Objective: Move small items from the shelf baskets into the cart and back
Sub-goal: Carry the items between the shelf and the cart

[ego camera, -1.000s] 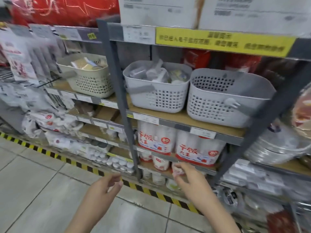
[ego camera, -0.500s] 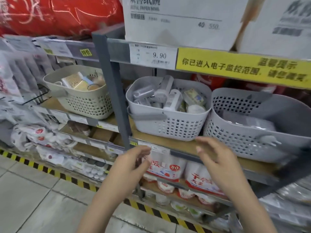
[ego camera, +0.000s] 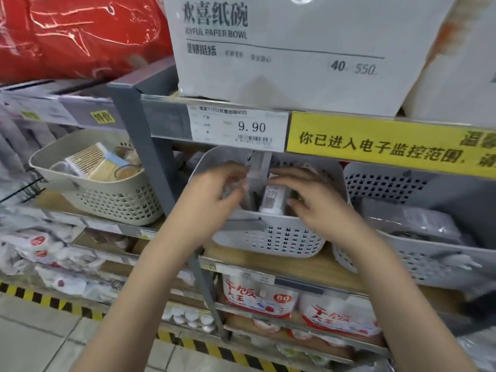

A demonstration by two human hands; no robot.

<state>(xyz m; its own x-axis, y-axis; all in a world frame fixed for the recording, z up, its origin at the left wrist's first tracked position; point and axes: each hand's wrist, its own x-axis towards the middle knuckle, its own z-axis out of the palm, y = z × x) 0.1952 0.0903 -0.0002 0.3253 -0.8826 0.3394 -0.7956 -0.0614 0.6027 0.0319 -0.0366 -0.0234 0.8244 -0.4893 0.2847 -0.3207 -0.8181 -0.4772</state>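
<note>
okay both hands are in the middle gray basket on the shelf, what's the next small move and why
Probably close the right hand on the white bottle and lift it out. Both hands are inside the middle gray basket; the right fingers hover spread just beside that bottle, while the left hand is among blurred clear packets.

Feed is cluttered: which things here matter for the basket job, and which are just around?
In play: middle grey basket, white bottle inside it, left hand, right hand.

Just around: beige basket, right grey basket, paper bowl box, price tag.
</note>
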